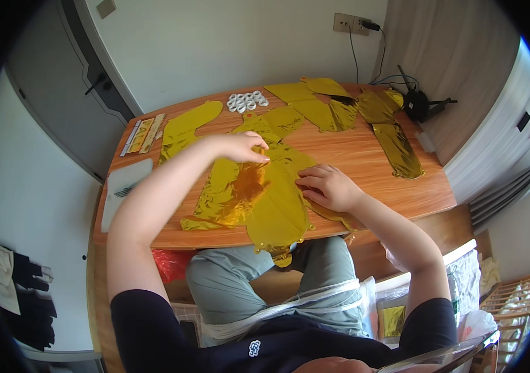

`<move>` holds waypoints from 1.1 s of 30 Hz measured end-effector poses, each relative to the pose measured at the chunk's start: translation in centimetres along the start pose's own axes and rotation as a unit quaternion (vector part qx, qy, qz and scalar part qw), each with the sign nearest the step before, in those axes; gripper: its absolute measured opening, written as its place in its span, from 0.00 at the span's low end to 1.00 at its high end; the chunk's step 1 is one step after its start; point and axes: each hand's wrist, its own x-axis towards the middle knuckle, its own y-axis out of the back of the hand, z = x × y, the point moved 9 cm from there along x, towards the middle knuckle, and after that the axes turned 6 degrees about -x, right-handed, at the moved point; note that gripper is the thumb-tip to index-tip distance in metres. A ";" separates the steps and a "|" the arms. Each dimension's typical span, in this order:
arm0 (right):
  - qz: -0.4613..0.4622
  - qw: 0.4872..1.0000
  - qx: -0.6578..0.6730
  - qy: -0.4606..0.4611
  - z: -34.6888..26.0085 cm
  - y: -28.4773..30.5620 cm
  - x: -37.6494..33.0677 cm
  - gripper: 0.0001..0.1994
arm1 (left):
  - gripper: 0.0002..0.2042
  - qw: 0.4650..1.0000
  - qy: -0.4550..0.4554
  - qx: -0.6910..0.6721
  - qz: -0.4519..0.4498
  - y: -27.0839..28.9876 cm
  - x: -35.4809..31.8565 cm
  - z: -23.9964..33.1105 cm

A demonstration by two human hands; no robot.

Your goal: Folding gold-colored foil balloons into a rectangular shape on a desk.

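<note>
At frame centre, left hand (243,148) pinches and right hand (328,186) presses flat the foil balloon (271,199), seemingly light, crinkly, best gripped at its edges.

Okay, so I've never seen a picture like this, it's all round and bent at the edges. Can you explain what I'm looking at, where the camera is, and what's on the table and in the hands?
The camera sits on a person's head and looks down, so you see their own arms coming in from below. Its wide lens bends straight edges.

The person sits at a wooden table. On it lie flat gold foil balloons, not inflated. The left hand pinches the upper part of the nearest gold balloon, and the right hand presses flat on its right side.

More gold balloons lie at the far side. There is also a cluster of small white rings, a long flat packet at the left corner, and a black stand-like object at the far right.
</note>
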 end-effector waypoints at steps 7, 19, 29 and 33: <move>0.004 1.000 0.000 0.001 0.3 0.3 -0.1 0.15 | 0.30 0.975 -0.048 -0.203 0.072 9.5 1.1 2.9; 0.011 1.000 0.010 0.002 0.6 0.1 -0.4 0.15 | 0.43 0.963 0.083 -0.006 0.255 -0.4 11.2 -0.1; 0.016 1.000 0.018 0.009 0.4 0.1 0.0 0.15 | 0.24 0.919 -0.004 -0.081 0.386 -0.1 10.6 -2.3; 0.014 1.000 0.010 -0.007 1.3 0.1 -0.9 0.15 | 0.17 0.892 -0.015 -0.191 0.410 0.7 10.3 -0.7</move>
